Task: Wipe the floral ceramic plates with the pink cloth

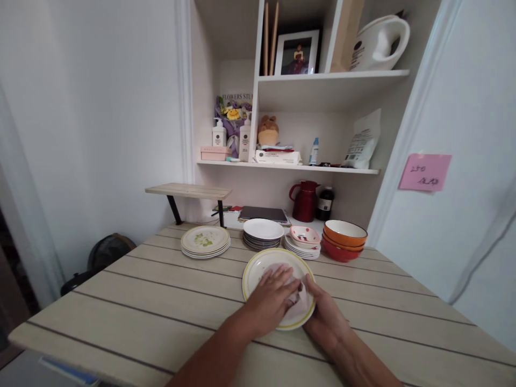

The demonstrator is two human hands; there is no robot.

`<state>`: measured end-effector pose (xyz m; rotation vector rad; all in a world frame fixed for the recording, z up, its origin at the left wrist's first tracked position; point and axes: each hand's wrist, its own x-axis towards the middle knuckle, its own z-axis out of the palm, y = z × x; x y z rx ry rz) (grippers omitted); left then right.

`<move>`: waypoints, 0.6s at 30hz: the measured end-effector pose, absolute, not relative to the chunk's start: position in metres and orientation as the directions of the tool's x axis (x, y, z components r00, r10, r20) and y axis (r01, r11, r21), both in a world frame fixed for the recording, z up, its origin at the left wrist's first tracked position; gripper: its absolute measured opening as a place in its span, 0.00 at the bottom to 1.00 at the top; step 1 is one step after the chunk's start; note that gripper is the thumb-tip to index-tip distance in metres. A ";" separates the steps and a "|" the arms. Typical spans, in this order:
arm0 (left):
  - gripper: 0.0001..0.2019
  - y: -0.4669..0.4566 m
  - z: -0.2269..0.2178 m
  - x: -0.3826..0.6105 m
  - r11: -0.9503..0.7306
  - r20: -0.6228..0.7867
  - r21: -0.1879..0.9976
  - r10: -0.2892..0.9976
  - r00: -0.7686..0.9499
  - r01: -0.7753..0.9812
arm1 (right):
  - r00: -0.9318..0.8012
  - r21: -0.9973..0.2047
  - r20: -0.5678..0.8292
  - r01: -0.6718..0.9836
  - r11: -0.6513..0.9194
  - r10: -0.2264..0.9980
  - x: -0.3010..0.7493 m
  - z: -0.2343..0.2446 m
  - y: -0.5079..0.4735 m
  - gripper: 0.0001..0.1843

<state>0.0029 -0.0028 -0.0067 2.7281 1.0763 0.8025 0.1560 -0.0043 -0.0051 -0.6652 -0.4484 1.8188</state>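
A cream plate point(250, 287) with a yellow rim is tilted above the near middle of the table. My right hand point(327, 317) grips its right edge, thumb on the upper side and the other fingers underneath. My left hand point(271, 301) lies across the plate, its fingers long and close together, pressing a pale pink cloth point(299, 303) onto the plate's face. Part of the cloth bunches out by the left hand's fingers. The hand and cloth cover most of the plate's middle, where a bit of green pattern shows.
Behind the plate stand stacked patterned plates point(205, 240), white-topped dark plates point(263, 229), small plates with a pink dish point(305, 235), and orange and red bowls point(344, 242). A small raised shelf point(188, 190) is at the left. A red jug point(305, 201) stands at the back.
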 end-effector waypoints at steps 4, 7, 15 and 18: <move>0.28 0.008 -0.005 -0.010 -0.542 0.435 0.315 0.812 0.389 0.779 | -0.398 -0.578 -0.205 -0.688 -0.439 0.894 0.146 0.000 -0.015 0.21; 0.28 0.014 -0.005 -0.019 -0.389 0.428 0.325 0.873 0.232 0.862 | -0.451 -0.544 -0.209 -0.684 -0.486 0.868 0.142 0.000 -0.015 0.25; 0.27 0.007 -0.011 -0.010 -0.434 0.312 0.297 0.886 0.343 0.851 | -0.166 -0.524 -0.306 -0.793 -0.311 0.938 0.157 -0.008 0.006 0.23; 0.28 -0.001 -0.008 -0.002 -0.604 0.328 0.288 0.791 0.516 0.743 | -0.176 -0.519 -0.269 -0.802 -0.296 0.947 0.162 -0.007 0.006 0.19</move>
